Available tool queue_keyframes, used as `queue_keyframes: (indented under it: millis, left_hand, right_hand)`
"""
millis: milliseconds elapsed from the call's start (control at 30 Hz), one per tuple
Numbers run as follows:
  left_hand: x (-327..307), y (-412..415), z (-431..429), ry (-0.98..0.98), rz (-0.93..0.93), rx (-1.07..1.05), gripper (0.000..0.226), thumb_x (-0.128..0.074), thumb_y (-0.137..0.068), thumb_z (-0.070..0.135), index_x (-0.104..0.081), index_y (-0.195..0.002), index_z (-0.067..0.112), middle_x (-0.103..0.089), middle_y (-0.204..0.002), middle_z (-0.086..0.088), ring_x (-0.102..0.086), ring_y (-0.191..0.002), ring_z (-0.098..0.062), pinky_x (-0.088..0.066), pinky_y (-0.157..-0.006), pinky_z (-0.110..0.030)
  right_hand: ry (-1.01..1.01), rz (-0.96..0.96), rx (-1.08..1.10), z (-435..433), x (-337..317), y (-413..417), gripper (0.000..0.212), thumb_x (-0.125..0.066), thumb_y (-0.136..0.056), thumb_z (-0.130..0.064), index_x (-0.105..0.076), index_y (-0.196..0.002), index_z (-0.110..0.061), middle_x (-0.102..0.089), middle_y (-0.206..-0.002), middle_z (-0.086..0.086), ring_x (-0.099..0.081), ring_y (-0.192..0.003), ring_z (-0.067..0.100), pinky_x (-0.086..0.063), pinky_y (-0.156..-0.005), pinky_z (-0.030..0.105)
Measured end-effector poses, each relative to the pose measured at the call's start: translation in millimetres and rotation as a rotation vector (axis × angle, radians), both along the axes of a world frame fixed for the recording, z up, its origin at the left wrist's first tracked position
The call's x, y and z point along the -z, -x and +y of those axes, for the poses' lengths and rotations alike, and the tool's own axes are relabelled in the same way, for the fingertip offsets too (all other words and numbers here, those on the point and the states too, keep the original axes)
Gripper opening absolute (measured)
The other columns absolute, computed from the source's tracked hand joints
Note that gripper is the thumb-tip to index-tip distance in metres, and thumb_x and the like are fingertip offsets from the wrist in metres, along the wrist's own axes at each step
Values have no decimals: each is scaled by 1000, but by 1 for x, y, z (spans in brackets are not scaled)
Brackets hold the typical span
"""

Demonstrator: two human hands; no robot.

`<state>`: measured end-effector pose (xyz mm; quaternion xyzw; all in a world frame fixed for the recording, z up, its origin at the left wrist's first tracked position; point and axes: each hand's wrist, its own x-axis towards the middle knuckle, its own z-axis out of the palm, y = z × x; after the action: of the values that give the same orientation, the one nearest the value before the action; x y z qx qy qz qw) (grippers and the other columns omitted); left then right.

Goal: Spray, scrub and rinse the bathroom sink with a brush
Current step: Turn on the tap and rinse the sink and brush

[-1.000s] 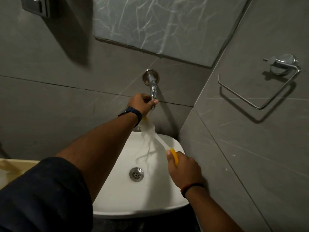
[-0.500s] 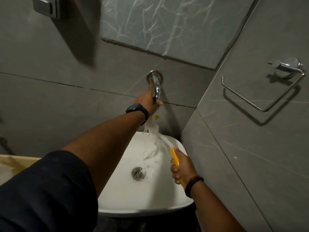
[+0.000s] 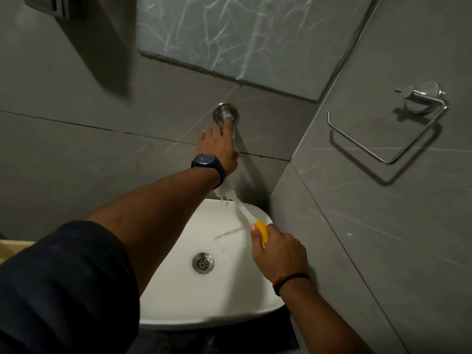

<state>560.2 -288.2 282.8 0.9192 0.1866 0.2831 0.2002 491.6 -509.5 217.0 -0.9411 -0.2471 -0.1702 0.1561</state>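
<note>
A white oval sink sits in the corner with a steel drain in its bowl. A chrome wall tap juts out above it. My left hand, with a dark watch at the wrist, is wrapped around the tap's spout. My right hand grips the yellow handle of a brush; its white neck and head reach up under the tap at the sink's back rim. The head looks wet and blurred. Whether water is running is unclear.
A chrome towel ring hangs on the right wall, close to my right arm. A mirror is fixed above the tap. A dark fixture sits at the top left. A beige ledge lies left of the sink.
My left hand has slid up the tap toward the wall. The splash of water seen in the bowl earlier has gone. My right hand has raised the brush slightly.
</note>
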Motion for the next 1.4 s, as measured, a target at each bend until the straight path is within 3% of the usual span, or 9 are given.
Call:
queue_keyframes:
  millis: [100,167,333,500,667,800,933,1067,1400]
  left_hand:
    - [3,-1,5,-240,65,61,83,-53,-90,35,6,-148,18,-4,-157,-16,-1,-144,-33,1,-113,-45]
    - [4,-4,7,-320,117,84,77,-46,-93,33,5,-147,15,4,-158,-12,6,-144,-29,8,-111,-40]
    - [1,-4,-4,-205,137,68,82,-54,-90,19,4,-147,11,4,-158,-12,-1,-144,-28,-3,-114,-39]
    - [-4,-2,-16,-4,114,73,83,-56,-87,4,-1,-148,14,3,-159,-8,-39,-126,-37,-41,-100,-47]
    - [-2,-1,-17,41,66,28,80,-55,-89,4,-4,-148,18,-5,-158,-8,-42,-113,-40,-45,-89,-46]
    - [0,0,-17,33,53,-9,82,-59,-87,7,-6,-148,21,-14,-155,-11,-45,-109,-40,-48,-88,-50]
    - [-4,2,-7,-149,75,2,85,-62,-86,27,-4,-148,22,-8,-157,-14,-39,-122,-42,-38,-99,-52]
    - [-5,5,8,-273,39,36,93,-61,-84,41,4,-148,22,4,-158,-12,-3,-142,-38,-7,-114,-50]
    - [-1,13,18,-258,49,22,96,-54,-83,56,5,-148,19,6,-158,-13,3,-143,-35,-3,-114,-48]
  right_hand:
    - [95,-87,-21,-1,-1,4,45,-38,-90,-53,-55,-75,-14,-64,-59,7,-57,-50,25,-34,-49,26]
    - [117,-101,-39,-2,-2,5,44,-41,-89,-52,-57,-76,-13,-62,-56,6,-57,-46,23,-35,-47,24]
    - [168,-233,-61,0,-1,7,35,-60,-78,-45,-60,-67,-12,-58,-44,4,-51,-32,20,-31,-38,21]
    - [83,-122,-33,-8,2,6,46,-41,-87,-54,-63,-87,-13,-68,-67,6,-61,-54,22,-45,-52,27]
    - [-56,28,22,-15,6,6,44,-35,-88,-59,-53,-78,-20,-65,-70,4,-46,-55,17,-38,-54,24]
    - [-34,-23,-14,-22,11,9,44,-37,-89,-57,-55,-79,-18,-65,-67,6,-54,-56,24,-35,-53,27]
    - [68,-15,-29,-24,17,12,48,-29,-90,-59,-54,-85,-18,-67,-72,5,-60,-61,23,-39,-54,27]
    - [143,-60,-1,-20,19,15,47,-30,-90,-57,-55,-85,-17,-68,-71,5,-63,-60,26,-30,-51,27]
    - [314,-199,-47,-16,25,17,34,-67,-73,-48,-58,-65,-16,-55,-40,3,-51,-30,21,-28,-34,21]
